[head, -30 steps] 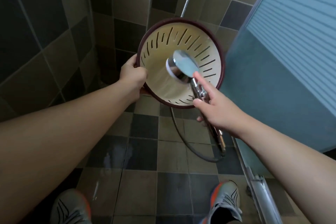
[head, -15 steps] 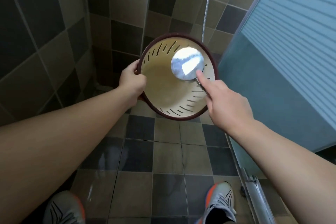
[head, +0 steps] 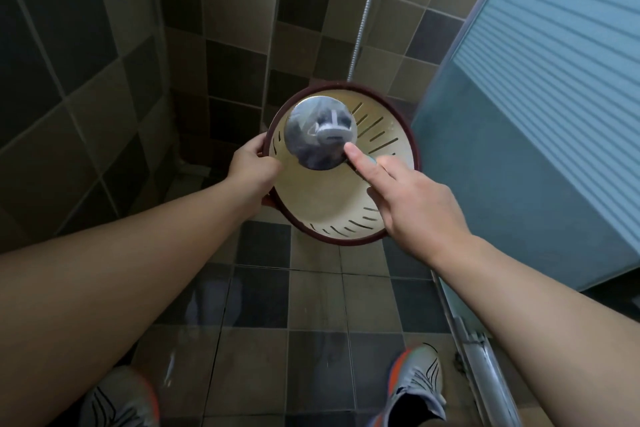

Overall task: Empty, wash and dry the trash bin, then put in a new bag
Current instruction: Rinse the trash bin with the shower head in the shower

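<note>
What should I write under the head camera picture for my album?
Left hand tilts the slotted trash bin open-side up while the right hand aims a shower head inside it.

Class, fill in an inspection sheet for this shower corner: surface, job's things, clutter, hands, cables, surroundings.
Surface: tiled floor, wet patches.
Job's things: cream slotted trash bin, dark rim, tipped toward the camera; shower head over its opening, no spray visible.
Clutter: nothing seen.
Hands: left hand grips the bin rim; right hand holds the shower handle.
Cables: metal hose along the wall.
Surroundings: checkered wall tiles, frosted glass door, two sneakers.
</note>
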